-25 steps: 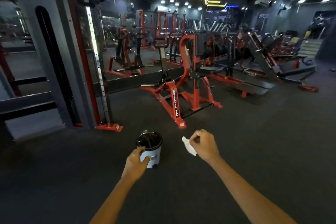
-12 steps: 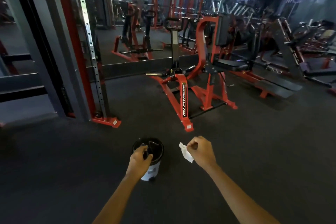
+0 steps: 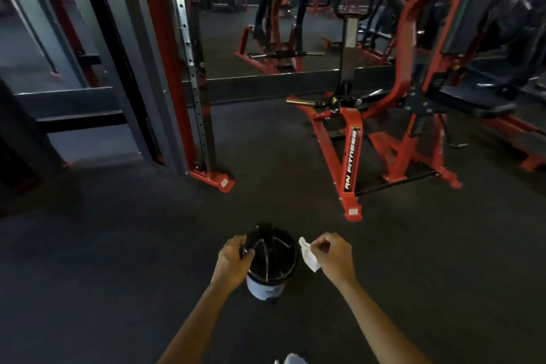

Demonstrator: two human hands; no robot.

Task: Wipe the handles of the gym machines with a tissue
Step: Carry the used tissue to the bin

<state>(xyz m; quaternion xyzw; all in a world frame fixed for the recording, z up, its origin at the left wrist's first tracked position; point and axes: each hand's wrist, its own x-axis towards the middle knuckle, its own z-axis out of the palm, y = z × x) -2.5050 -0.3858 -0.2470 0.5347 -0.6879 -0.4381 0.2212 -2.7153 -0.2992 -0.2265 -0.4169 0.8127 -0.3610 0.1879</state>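
A small white bin [image 3: 267, 289] with a black domed lid [image 3: 271, 257] stands on the dark floor just ahead of me. My left hand [image 3: 233, 260] grips the left edge of the lid. My right hand [image 3: 332, 254] pinches a crumpled white tissue [image 3: 308, 254], which hangs just right of the lid. A red gym machine [image 3: 351, 154] with a black handle loop [image 3: 351, 3] on an upright post stands ahead to the right.
A red and grey rack upright [image 3: 189, 68] with a red foot plate [image 3: 218, 180] stands ahead on the left. A black padded seat [image 3: 472, 100] sits on the red frame to the right. More red machines fill the back. Dark rubber floor [image 3: 118, 275] surrounds the bin.
I have come closer to the bin and the view has tilted down. My left hand has moved from the bin's side up onto the lid. The tissue now hangs nearer the lid.
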